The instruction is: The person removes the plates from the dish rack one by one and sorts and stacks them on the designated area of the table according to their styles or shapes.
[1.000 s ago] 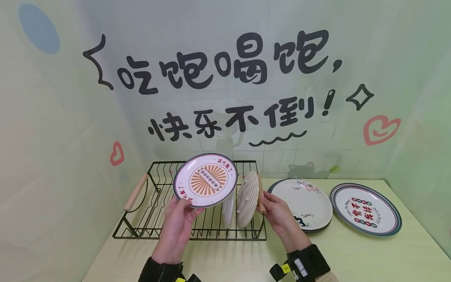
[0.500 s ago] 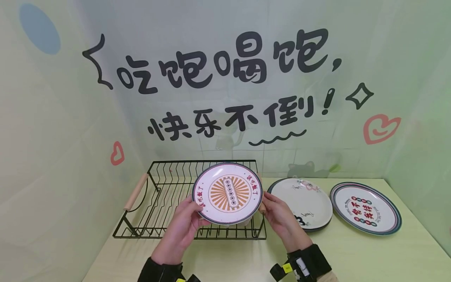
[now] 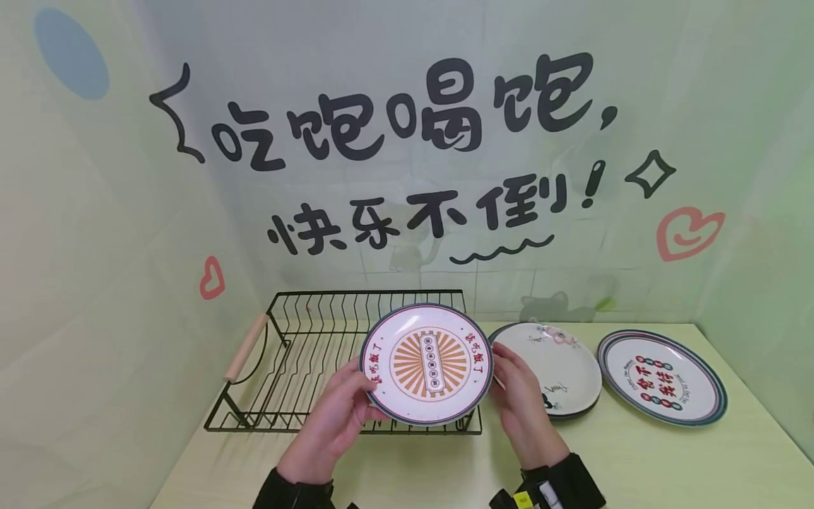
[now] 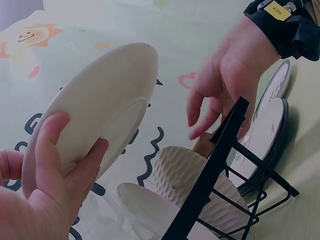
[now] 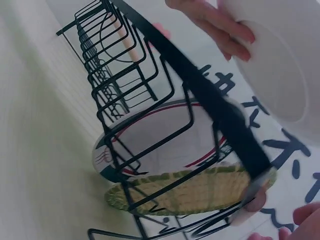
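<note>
My left hand grips the left edge of a round white plate with an orange sunburst print and dark rim, its fingers spread on the pale underside in the left wrist view. The plate is held up in front of a black wire dish rack. My right hand is beside the plate's right edge; in the left wrist view this hand is apart from the plate, fingers loosely bent above the rack's wooden handle. A ribbed dish and a white plate stand in the rack, hidden from the head view.
Right of the rack lies a flower-patterned white plate, with a dark-rimmed one under it. Another plate with red lettering lies at the far right of the light table. A lettered backdrop rises behind.
The left hand has brought the sunburst plate right and down, turning it, so it covers the dishes in the rack. The right hand has left the rack's handle and shifted slightly right.
</note>
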A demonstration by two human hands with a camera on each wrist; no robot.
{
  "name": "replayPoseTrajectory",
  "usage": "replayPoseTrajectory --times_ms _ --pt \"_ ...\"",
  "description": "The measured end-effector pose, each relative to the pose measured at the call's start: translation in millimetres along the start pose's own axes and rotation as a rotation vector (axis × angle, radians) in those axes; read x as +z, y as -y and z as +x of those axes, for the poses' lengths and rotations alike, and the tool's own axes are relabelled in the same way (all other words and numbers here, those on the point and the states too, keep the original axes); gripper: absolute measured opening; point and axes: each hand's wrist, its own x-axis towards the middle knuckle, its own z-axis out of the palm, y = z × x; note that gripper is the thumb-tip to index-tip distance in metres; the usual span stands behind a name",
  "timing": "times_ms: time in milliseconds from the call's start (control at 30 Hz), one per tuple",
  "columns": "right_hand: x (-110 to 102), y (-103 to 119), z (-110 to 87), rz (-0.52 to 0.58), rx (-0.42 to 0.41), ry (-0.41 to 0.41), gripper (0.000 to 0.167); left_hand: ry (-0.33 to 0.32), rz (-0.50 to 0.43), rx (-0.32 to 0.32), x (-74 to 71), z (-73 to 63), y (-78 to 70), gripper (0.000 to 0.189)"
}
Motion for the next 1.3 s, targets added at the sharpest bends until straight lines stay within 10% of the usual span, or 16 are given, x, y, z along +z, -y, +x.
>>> replayPoseTrajectory --times_ms 167,667,1300 --pt "0.3 17.9 -20.3 0.076 -0.042 -0.001 0.038 0.035 0.0 -0.001 1.9 -0.6 0.4 0.06" --pt "8.4 22.6 -60.9 0.221 0.06 0.347 0.045 0.017 -0.028 -0.033 9.6 -4.7 4.5 0.062" --pt "10.9 24.4 -67.0 0.286 0.108 0.299 0.043 0.119 0.02 -0.062 7.5 -6.5 0.3 0.059"
